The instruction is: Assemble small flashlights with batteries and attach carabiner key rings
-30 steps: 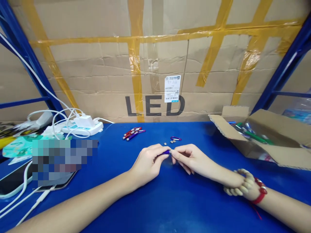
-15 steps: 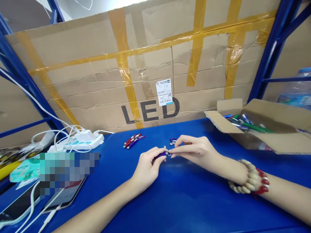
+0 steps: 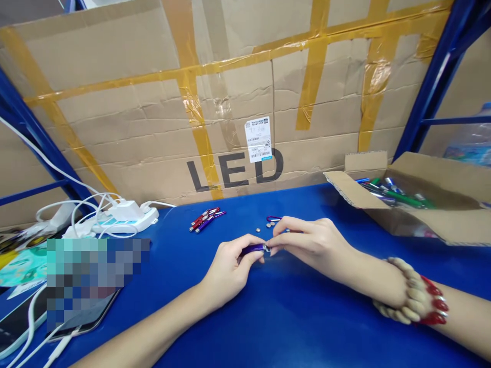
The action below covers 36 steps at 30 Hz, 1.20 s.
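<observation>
Left hand [image 3: 230,260] and right hand [image 3: 314,237] meet over the middle of the bench [image 3: 276,322], the tube [image 3: 253,249] in the left, its right end at the right fingertips. Behind them lie discs [image 3: 258,230], with a clip [image 3: 273,218] just beyond, partly behind the right hand. Left of these sits a pile of tubes [image 3: 205,220]. Far left: a power strip [image 3: 143,222], a phone [image 3: 90,319] before it. Right: a box [image 3: 402,223] holding pens [image 3: 406,198], a bottle [image 3: 470,152] behind. A cardboard panel [image 3: 134,148] stands along the back.

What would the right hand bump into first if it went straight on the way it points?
Probably the purple tube in the left hand; its metal end is close by the right hand, perhaps touching.
</observation>
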Each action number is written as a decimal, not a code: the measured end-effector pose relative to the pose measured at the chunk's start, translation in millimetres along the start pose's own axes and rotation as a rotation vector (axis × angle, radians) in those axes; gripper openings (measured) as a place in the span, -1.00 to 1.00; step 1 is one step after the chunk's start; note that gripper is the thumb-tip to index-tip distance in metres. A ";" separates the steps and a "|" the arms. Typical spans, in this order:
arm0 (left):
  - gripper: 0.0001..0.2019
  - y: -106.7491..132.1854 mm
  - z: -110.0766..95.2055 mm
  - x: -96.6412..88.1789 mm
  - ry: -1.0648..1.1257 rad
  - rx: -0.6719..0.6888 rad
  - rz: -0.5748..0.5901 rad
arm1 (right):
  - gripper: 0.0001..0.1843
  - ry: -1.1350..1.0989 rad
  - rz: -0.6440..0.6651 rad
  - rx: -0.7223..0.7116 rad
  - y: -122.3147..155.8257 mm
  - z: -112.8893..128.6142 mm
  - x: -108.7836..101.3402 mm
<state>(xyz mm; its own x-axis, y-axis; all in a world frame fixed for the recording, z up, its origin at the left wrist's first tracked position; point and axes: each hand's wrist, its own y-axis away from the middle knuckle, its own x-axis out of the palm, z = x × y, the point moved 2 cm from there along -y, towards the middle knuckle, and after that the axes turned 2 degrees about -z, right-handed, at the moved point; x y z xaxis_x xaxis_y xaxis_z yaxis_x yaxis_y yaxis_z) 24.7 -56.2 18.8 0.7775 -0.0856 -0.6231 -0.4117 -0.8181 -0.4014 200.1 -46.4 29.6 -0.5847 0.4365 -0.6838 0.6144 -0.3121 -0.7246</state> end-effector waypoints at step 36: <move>-0.89 4.8 4.4 2.1 -0.121 0.103 -0.052 | -0.65 -0.804 0.235 0.811 -3.6 -8.7 23.9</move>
<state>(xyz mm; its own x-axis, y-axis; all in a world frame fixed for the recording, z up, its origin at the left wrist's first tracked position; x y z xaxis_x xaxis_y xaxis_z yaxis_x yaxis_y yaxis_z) 22.3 -57.8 12.6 0.7387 0.0294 -0.6734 -0.4241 -0.7562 -0.4982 188.5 -27.4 16.5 -0.8473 -0.2734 -0.4553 0.4032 -0.8891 -0.2164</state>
